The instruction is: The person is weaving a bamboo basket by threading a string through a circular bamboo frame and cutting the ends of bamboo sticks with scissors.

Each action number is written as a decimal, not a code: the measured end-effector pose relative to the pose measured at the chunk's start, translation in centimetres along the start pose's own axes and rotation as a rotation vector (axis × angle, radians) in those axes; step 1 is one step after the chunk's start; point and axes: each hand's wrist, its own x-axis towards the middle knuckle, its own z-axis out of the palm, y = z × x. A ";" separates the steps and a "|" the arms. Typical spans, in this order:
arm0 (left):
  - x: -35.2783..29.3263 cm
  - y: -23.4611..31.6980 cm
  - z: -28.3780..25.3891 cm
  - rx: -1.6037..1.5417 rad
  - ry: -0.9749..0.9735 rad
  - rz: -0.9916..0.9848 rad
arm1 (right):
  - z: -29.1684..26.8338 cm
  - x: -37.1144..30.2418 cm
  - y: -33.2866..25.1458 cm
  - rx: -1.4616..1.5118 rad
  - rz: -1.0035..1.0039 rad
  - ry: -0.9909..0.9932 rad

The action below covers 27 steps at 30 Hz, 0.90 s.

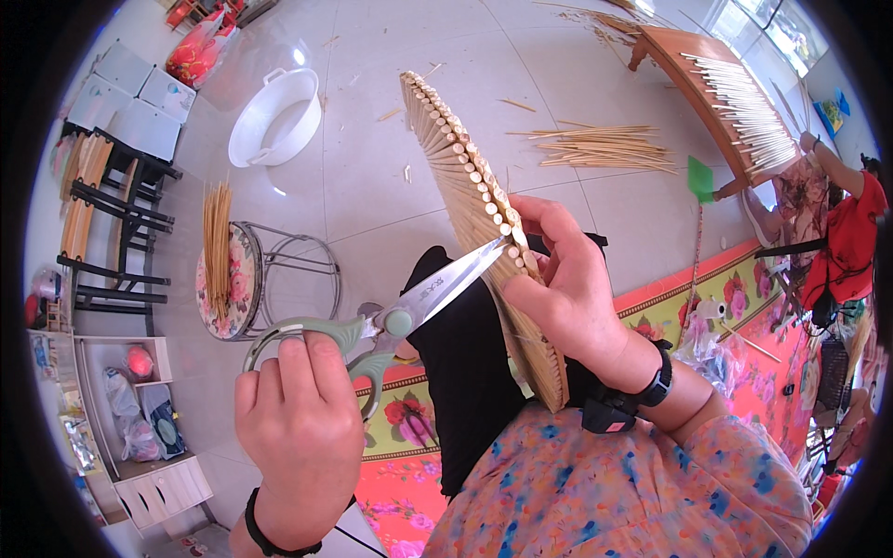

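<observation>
My left hand (302,418) is closed around the green handles of a pair of scissors (398,324), fingers through the loop. The pointed steel blades reach up and right, and their tip meets the row of round pale stalk ends along the edge of a straw-coloured mat of stalks (479,219). That mat stands on edge above my lap, its long side slanting from far left to near right. My right hand (563,288) grips it close to the blade tip, thumb on the near face and fingers behind. Part of the mat is hidden by this hand.
A floral stool (240,265) carries a bundle of stalks (217,251). Beyond it is a white tub (276,118). More stalks (605,149) lie on the floor. At right, a person in red (842,232) sits near a wooden bench (684,93) with pale sticks.
</observation>
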 end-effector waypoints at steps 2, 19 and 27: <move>0.1 0.0 0.2 0.022 0.038 0.017 | 0.0 0.0 -0.1 -0.006 -0.030 0.013; -1.1 -0.6 3.4 -0.324 -0.005 -0.012 | 0.0 0.1 -0.1 0.045 0.017 0.002; -1.6 -0.8 3.0 -0.228 -0.005 -0.096 | 0.0 0.3 -0.1 0.083 0.058 0.003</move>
